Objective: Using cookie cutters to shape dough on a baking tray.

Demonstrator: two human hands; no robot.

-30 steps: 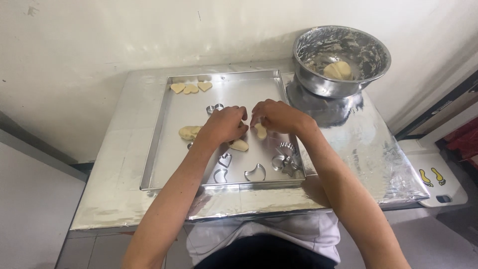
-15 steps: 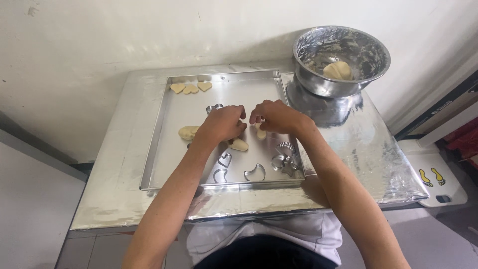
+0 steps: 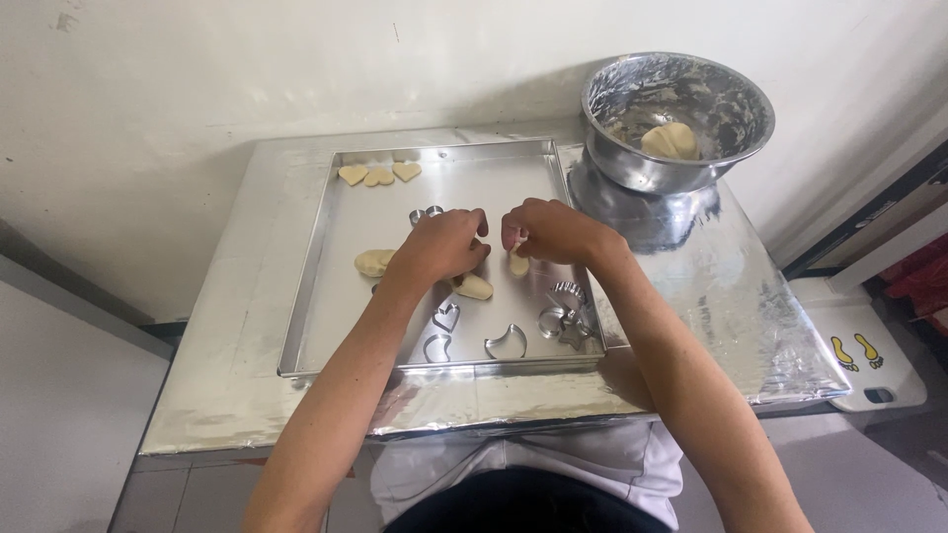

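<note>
White mat (image 3: 857, 357) at lower right, beside the table (image 3: 247, 395): rectangular, bearing two yellow footprint symbols and a small dark mark. No packages or screens visible.

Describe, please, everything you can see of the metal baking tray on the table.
The baking tray is shallow, rectangular, shiny silver metal with a low raised rim, lying flat on the foil-covered table. It holds three heart-shaped dough pieces at its far left corner, dough lumps, and metal cutters near its front edge. Both hands work over its middle.
</note>
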